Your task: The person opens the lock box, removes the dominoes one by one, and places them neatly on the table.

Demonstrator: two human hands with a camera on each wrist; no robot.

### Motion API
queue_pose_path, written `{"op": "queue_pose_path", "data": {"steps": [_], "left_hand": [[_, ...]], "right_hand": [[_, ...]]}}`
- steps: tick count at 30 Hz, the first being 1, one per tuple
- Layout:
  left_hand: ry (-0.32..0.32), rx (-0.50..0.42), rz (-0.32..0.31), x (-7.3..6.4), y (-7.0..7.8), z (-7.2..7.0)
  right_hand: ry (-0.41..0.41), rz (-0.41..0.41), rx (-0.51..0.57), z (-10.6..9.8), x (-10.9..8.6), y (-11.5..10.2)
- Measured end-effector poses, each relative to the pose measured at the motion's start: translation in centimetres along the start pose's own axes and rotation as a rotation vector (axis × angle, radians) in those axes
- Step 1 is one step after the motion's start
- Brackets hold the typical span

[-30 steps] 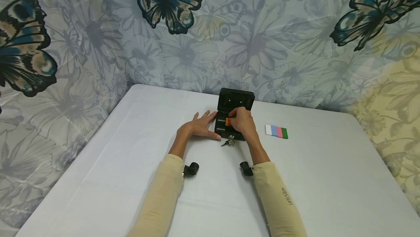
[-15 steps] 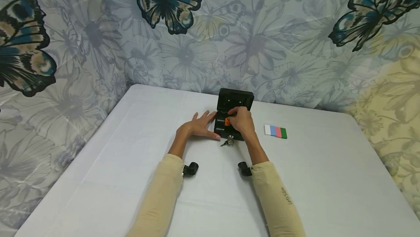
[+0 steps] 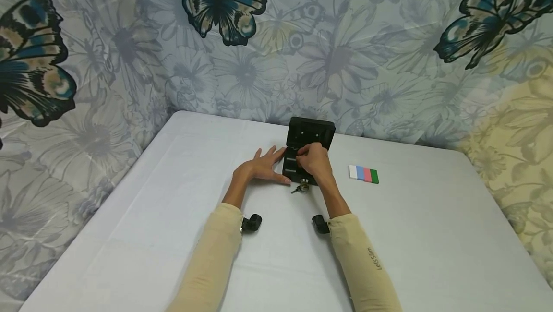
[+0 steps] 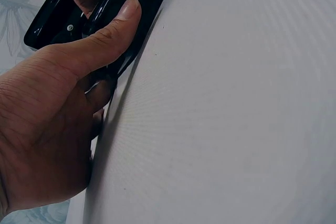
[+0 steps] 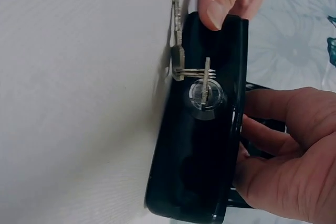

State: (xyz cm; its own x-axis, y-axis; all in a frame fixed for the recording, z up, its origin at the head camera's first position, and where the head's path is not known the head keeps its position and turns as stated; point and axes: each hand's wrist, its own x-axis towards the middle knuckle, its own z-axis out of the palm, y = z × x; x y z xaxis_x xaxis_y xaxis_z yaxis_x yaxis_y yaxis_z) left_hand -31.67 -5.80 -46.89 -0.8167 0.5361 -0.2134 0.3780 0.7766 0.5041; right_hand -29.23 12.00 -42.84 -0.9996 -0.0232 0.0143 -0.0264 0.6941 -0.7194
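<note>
A black cash box point(image 3: 292, 172) stands on the white table with its lid point(image 3: 310, 131) raised. My left hand point(image 3: 261, 165) steadies it from the left, fingers spread and thumb point(image 4: 118, 27) on the front wall. My right hand point(image 3: 317, 161) reaches into the box with bent fingers. In the right wrist view its fingertips dip behind the front rim, so anything between them is hidden. The lock point(image 5: 206, 98) on the front holds a key point(image 5: 206, 80), and a ring links it to another hanging key point(image 5: 177, 45).
A flat row of white, blue, pink and green pieces point(image 3: 364, 174) lies right of the box. Behind the table's back edge hangs a butterfly-patterned cloth point(image 3: 246, 72). Black wrist cameras point(image 3: 252, 222) sit on both sleeves.
My right hand has shifted slightly left inside the box. The orange piece seen by its fingertips earlier is out of sight now. My left hand has stayed in place.
</note>
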Motion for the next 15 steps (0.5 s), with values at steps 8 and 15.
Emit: {"op": "queue_pose_path", "data": {"steps": [8, 15], "left_hand": [[0.000, 0.002, -0.003, 0.05, -0.08, 0.16], [-0.003, 0.001, -0.006, -0.05, 0.00, 0.10]], "right_hand": [[0.038, -0.040, -0.082, 0.19, -0.01, 0.30], [0.100, -0.056, -0.144, 0.46, -0.06, 0.65]]}}
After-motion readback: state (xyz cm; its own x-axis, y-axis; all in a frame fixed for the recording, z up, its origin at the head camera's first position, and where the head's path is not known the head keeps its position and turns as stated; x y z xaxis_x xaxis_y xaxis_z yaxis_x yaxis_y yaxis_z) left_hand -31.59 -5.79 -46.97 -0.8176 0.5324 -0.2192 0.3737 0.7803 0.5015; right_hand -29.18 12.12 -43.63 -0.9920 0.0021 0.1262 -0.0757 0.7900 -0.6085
